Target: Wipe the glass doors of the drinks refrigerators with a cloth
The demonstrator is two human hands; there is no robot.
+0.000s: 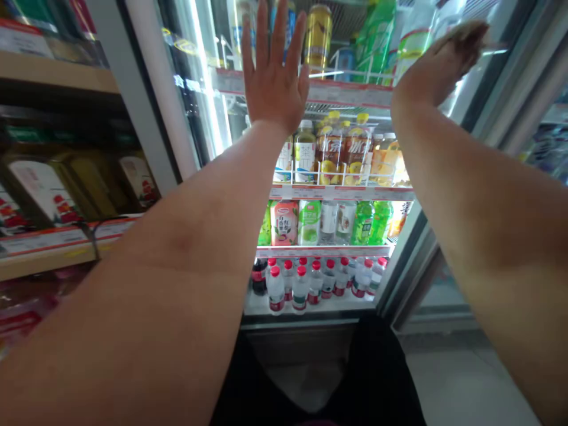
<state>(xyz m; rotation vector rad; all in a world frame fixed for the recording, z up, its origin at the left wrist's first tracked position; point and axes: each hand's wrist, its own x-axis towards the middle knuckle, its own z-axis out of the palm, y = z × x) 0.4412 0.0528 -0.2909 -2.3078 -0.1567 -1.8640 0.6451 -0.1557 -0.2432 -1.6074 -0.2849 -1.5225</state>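
Observation:
My left hand [276, 83] is raised before the upper shelf of a lit drinks fridge, fingers spread, holding nothing. Just right of its fingertips stands a gold can [318, 36], with a large green bottle [376, 41] further along. My right hand [437, 62] is up at the fridge's right side, near a clear bottle with a green-edged label [416, 38]. Its fingers are smeared by motion and bend away, so I cannot make out whether they hold anything. Below my left hand are tea bottles with white labels [305, 155] and yellow-capped brown tea bottles [357, 148].
Lower shelves carry a pink carton-like drink [284, 223], green bottles [364, 222] and several red-capped water bottles [300, 290]. To the left, a store shelf [57, 71] holds large oil-coloured bottles [82, 183]. The fridge's right frame [410, 260] runs beside my right arm. Grey floor [461, 378] shows lower right.

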